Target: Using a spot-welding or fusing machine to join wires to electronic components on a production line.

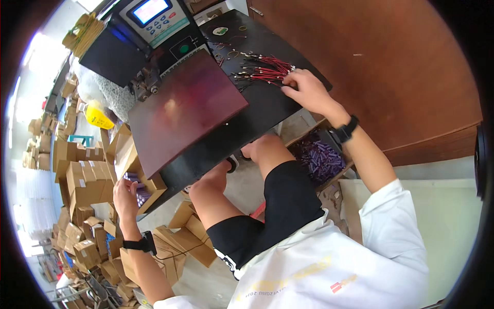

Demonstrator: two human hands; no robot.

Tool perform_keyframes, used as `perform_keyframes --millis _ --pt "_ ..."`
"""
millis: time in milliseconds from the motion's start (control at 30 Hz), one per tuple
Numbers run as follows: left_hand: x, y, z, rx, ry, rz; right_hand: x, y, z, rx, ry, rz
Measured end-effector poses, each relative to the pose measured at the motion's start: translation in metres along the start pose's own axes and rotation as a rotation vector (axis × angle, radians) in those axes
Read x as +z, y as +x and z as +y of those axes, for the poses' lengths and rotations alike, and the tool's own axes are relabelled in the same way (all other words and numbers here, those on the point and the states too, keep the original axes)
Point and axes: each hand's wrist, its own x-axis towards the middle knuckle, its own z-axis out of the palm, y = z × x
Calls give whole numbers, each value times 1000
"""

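On the right part of the black table, my right hand (309,91) has its fingers curled at the white connector end of a spread bundle of red and black wire leads (270,69). Its thumb and fingertips touch the leads; how many they grip cannot be made out. Low on the left, my left hand (125,198) is closed, fingers bent, at the edge of a carton holding purple cylindrical battery cells (140,191). Whatever may be between those fingers is hidden. A dark red board (188,110) lies between my hands, in front of a black machine.
The black machine's control panel (157,23) has a lit screen and buttons; its metal head (146,85) overhangs the board's far left corner. Beneath the table at right is a box of purple cells (319,157). Cartons (90,180) crowd the left floor. A brown panel (391,72) borders the right.
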Motion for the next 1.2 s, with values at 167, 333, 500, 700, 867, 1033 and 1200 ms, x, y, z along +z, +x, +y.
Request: perform_keyframes --millis 167,333,500,700,867,1033,1200 --pt "-40 12 32 -98 -222 62 16 30 -12 167 -214 -158" --pt "-73 35 93 39 -436 200 17 41 -12 168 -236 -261" --pt "-64 62 149 53 -587 230 -4 51 -7 118 20 -285" --pt "-19 79 160 81 -780 231 -34 50 -23 233 148 -450" --pt "-20 76 160 -75 -862 151 -42 52 -18 279 259 -327" --pt "-28 80 165 -33 -748 159 -49 53 -53 76 441 -158" --pt "-22 79 163 -27 -771 141 -39 67 -120 -10 696 -161"
